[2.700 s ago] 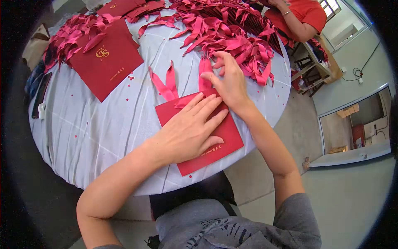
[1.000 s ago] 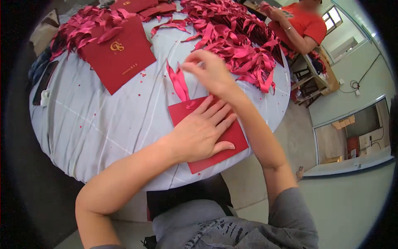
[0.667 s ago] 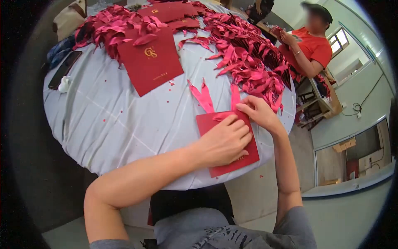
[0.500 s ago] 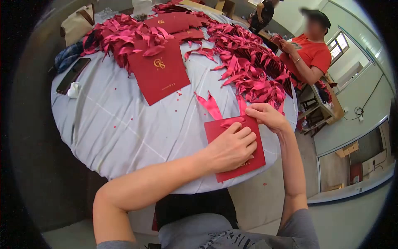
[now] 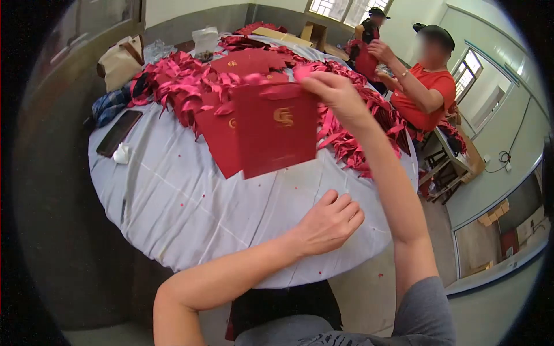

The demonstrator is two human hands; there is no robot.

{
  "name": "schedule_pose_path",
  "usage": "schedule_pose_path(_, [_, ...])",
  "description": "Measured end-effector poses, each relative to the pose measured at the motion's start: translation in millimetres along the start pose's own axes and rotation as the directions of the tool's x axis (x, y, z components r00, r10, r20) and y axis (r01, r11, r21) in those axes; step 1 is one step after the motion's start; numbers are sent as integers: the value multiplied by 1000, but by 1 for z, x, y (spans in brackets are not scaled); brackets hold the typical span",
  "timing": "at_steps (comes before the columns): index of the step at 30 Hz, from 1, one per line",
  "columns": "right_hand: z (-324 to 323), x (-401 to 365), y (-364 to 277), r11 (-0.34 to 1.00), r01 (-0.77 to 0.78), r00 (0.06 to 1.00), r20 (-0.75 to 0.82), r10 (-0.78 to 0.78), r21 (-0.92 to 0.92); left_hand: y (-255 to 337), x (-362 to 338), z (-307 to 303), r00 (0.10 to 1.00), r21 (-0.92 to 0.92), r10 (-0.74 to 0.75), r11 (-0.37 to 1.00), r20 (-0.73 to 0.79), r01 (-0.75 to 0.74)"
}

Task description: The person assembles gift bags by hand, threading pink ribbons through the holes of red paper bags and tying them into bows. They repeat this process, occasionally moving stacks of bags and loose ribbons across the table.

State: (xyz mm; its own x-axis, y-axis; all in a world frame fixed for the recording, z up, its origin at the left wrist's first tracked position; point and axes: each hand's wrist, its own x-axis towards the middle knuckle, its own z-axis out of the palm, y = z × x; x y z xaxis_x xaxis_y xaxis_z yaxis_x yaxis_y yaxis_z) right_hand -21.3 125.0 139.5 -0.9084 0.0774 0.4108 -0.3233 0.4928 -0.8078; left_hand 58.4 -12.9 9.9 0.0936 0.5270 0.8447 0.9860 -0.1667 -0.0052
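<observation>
So much red here: a deep red paper bag (image 5: 277, 135) with a shiny gold logo, pinkish-red satin ribbons (image 5: 179, 86), a pale grey tablecloth (image 5: 173, 202) speckled with tiny red dots, a black flat phone (image 5: 118, 132), and an orange-red T-shirt (image 5: 430, 95).

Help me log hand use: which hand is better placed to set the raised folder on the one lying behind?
Right, probably: the right hand pinches the raised folder by its top edge, over the lying folder; the left hand rests on the tablecloth.
</observation>
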Motion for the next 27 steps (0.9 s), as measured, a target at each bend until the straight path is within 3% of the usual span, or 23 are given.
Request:
schedule_pose_path(2, [18,33,41,989,102,995,-1,-102,-106,-3,-5,9,998,-17,-16,1000,56,17])
schedule_pose_path(3, [23,46,60,995,7,999,-48,-12,-101,-5,-7,10,993,-33,-52,998,108,56])
schedule_pose_path(4, [28,53,70,987,86,987,-126,-104,-139,-8,-8,10,993,-29,-41,999,112,45])
schedule_pose_path(5, [30,57,79,992,26,979,-197,-50,-126,-11,-8,10,990,-20,-69,997,120,72])
schedule_pose_path(7, [28,67,108,990,-139,963,-236,127,-33,-17,-11,12,987,-8,-93,995,128,95])
schedule_pose_path(10, [25,79,143,942,-263,925,-224,308,208,-21,-18,19,966,57,-150,988,210,141])
schedule_pose_path(13, [30,96,163,810,-356,853,-192,485,465,-20,-20,21,904,52,-259,965,340,257])
schedule_pose_path(14, [30,105,168,782,-381,850,-145,506,493,-20,-20,20,902,60,-259,965,344,254])
schedule_pose_path(16, [36,130,195,776,-311,852,-202,484,548,-21,-19,19,888,9,-288,952,358,305])
schedule_pose_path(19, [36,160,216,865,-264,899,-215,380,427,-23,-19,18,871,-13,-295,945,393,326])
schedule_pose_path(22, [47,190,232,927,-234,841,-419,344,292,-25,-18,16,827,-5,-281,946,486,324])
schedule_pose_path(25, [43,222,258,966,-260,892,-384,239,-2,-28,-17,13,804,-1,-299,937,513,350])
schedule_pose_path(26, [51,237,277,956,-281,838,-507,203,-83,-30,-18,13,799,5,-311,933,515,360])
schedule_pose_path(27, [54,240,276,954,-279,839,-513,184,-113,-31,-19,15,815,2,-327,929,478,371])
